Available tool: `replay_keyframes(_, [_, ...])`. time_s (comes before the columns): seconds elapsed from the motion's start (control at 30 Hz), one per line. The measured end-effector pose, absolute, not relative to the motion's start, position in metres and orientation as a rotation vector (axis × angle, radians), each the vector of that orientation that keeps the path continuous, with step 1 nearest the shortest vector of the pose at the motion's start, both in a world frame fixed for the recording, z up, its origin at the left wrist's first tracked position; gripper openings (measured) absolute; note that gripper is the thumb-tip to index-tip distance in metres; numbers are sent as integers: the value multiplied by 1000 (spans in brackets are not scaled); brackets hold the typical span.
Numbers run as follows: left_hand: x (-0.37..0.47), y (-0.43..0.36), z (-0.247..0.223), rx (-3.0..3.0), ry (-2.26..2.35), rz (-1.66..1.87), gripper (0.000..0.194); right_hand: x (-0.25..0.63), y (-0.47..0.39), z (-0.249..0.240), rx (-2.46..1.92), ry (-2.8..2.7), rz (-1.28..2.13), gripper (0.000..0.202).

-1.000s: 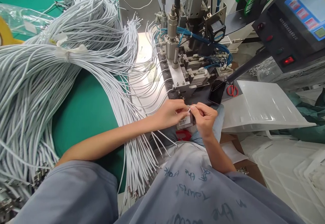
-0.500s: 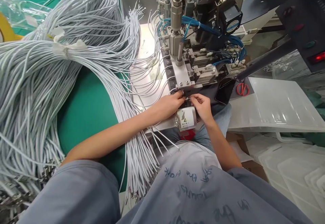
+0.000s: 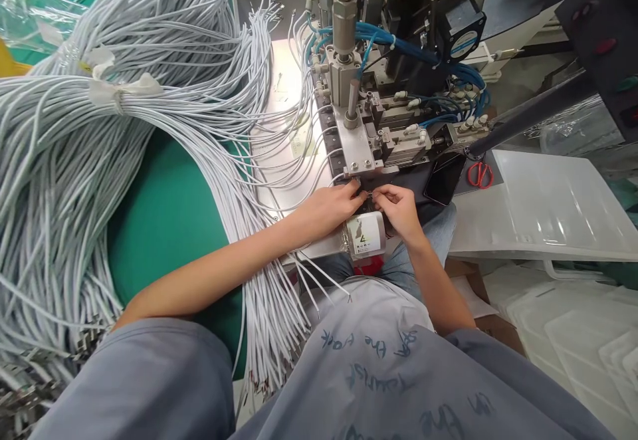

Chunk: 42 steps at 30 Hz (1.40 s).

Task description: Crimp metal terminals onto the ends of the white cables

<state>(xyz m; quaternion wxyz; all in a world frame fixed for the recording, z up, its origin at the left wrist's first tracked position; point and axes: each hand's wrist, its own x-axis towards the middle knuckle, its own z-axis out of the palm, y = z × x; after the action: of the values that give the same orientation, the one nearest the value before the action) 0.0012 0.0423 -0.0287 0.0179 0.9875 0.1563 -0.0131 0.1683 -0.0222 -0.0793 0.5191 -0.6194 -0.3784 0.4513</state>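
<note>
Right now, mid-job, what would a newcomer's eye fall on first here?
The spread of thin white cables draped across the green tabletop on the left. Then the grey metal machine with blue tubes at top centre, where the person's left hand and right hand nearly meet at its near edge. Red-handled scissors, right of the hands beside a flat black phone, stand out.

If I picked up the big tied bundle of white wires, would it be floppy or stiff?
The bundle of white wires would probably flop, because its wires bend in loose curves over the green surface. It may feel heavy, since so many are packed together. Its ends would likely swing about, as they spread apart beyond the white tie.
</note>
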Motion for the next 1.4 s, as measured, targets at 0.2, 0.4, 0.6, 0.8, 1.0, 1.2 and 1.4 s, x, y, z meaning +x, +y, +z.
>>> replay_keyframes(0.2, [2, 39, -25, 3124, 465, -115, 36, 170, -16, -77, -1525, -865, 1162, 9])
replay_keyframes(0.4, [2, 38, -25, 3162, 466, -107, 37, 168, -18, -78, -1510, -829, 1141, 13])
replay_keyframes(0.6, [2, 36, -20, 3162, 538, -84, 38, 170, -15, -80, -1525, -868, 1254, 21])
replay_keyframes(0.8, [-1, 34, -9, 3095, 667, -240, 18, 173, -12, -89, -1460, -1144, 1228, 29])
replay_keyframes(1.0, [-5, 35, -4, 3015, 840, -211, 17, 181, -39, -69, -1703, -1079, 732, 19])
replay_keyframes(1.2, [-7, 47, -7, 2970, 1043, -137, 21, 127, -103, -39, -1732, -1342, 1106, 19])
replay_keyframes(1.4, [-5, 42, 2, 2996, 1011, -11, 26, 63, -111, -63, -1534, -1425, 1381, 28])
